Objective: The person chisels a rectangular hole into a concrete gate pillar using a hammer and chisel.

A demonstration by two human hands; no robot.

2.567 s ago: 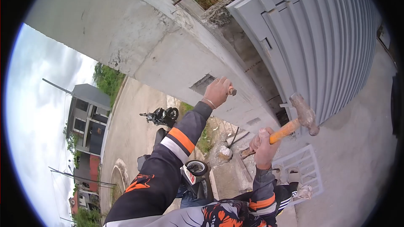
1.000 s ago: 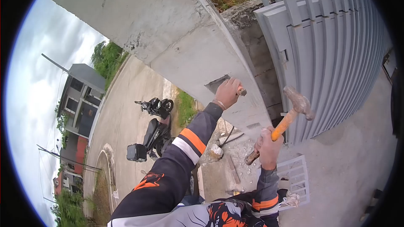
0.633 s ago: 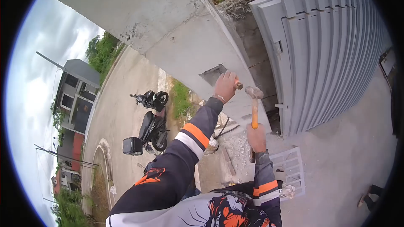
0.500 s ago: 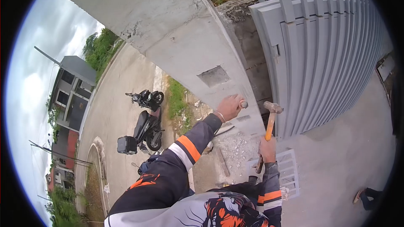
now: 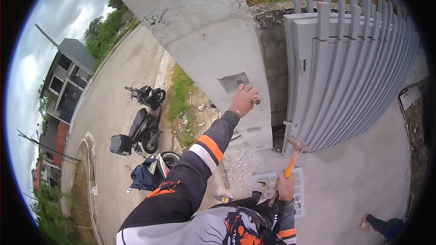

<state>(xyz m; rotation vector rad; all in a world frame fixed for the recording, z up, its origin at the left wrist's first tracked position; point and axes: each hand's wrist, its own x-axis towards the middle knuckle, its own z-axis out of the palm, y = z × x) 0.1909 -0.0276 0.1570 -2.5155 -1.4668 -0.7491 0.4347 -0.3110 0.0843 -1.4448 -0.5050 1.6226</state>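
Observation:
My left hand [image 5: 244, 100] is closed round a chisel [image 5: 256, 100], of which mainly the round butt end shows. It is held against the grey concrete post, at the lower edge of a shallow rectangular recess [image 5: 232, 82]. The chisel's tip is hidden by the hand. Lower and to the right, my right hand [image 5: 285, 187] grips the wooden handle of a hammer [image 5: 298, 144]. The hammer's head is raised, apart from the chisel, in front of the gate's lower corner.
A grey slatted metal gate [image 5: 345, 86] stands right of the concrete post [image 5: 204, 41]. Rubble [image 5: 245, 161] and a white plastic grate [image 5: 297, 190] lie on the ground below. Parked motorcycles [image 5: 144, 129] are at left. A person's leg [image 5: 381, 224] shows at lower right.
My left hand has moved up the post to the recess with the chisel. The hammer has swung down and away from the chisel. The whole view has shifted a little.

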